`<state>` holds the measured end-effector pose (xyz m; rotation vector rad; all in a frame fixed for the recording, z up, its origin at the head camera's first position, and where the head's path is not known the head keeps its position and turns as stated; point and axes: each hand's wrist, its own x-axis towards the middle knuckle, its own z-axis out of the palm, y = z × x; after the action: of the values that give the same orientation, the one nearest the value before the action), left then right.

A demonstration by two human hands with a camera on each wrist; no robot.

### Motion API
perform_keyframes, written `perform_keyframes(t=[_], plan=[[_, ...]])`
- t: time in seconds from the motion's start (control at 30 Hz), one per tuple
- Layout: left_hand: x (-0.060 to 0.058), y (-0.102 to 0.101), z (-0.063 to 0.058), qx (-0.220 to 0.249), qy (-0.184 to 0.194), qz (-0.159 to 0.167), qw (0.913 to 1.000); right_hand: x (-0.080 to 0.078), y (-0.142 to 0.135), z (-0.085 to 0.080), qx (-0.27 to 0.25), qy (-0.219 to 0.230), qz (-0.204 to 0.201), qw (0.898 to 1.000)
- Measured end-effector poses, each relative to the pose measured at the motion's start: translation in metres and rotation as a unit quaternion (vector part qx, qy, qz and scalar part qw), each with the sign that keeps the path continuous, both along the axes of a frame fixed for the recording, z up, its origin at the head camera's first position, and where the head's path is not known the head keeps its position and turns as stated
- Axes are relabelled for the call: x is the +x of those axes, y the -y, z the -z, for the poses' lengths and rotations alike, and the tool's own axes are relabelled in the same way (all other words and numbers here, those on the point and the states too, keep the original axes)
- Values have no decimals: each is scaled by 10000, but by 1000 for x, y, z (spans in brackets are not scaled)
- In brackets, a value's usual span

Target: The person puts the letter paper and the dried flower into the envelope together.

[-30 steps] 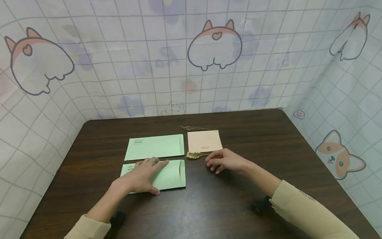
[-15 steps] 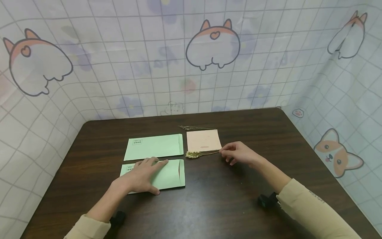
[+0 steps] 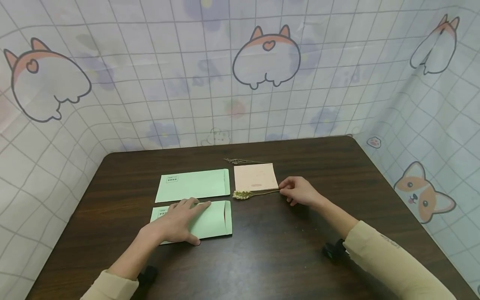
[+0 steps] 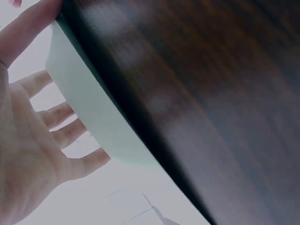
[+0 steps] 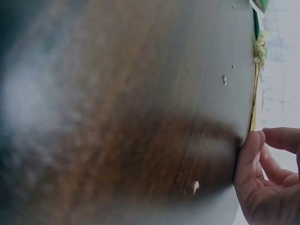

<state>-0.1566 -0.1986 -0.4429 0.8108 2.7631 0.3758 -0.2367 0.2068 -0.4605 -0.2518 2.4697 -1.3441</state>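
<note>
My left hand (image 3: pixel 173 223) rests with spread fingers on the nearer green envelope (image 3: pixel 211 221), its thumb at the front edge. The left wrist view shows the palm and the fingertips over the pale envelope (image 4: pixel 89 98). The envelope's right end has a slit by the flap, with a bit of red visible inside. Thumb and index finger of my right hand (image 3: pixel 301 192) pinch the stem end of a dried flower sprig (image 3: pixel 243 194). Its pale yellow head points left, and the sprig lies along the front edge of a pale pink card (image 3: pixel 256 176).
A second green envelope (image 3: pixel 198 184) lies behind the first. Beyond the card is a thin, darker dried sprig (image 3: pixel 237 161). Small crumbs (image 5: pixel 196 187) dot the dark wooden table (image 3: pixel 262 258). A patterned cloth (image 3: pixel 187 91) hangs around its back and sides.
The right hand has moved right along the sprig's stem to its end, uncovering the stem. The left hand stays on the envelope.
</note>
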Motion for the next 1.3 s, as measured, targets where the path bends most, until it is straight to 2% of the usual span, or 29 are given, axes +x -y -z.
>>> perform_keyframes(t=[0.33, 0.73, 0.87, 1.1, 1.3], plan=[[0, 0, 1, -4, -57, -3, 10000, -4, 3, 3, 535, -215, -83, 9983], [0, 1, 2, -2, -64, -29, 10000, -4, 8, 2, 1045, -775, -408, 9907], [0, 1, 2, 45, -61, -17, 10000, -4, 8, 0, 1271, -940, -638, 9854], [1, 1, 2, 15, -105, -41, 9999, -3, 10, -6, 1594, -1259, -1303, 9704], [1, 1, 2, 51, -45, -26, 10000, 1, 9, -8, 1547, -1221, -1401, 9703]])
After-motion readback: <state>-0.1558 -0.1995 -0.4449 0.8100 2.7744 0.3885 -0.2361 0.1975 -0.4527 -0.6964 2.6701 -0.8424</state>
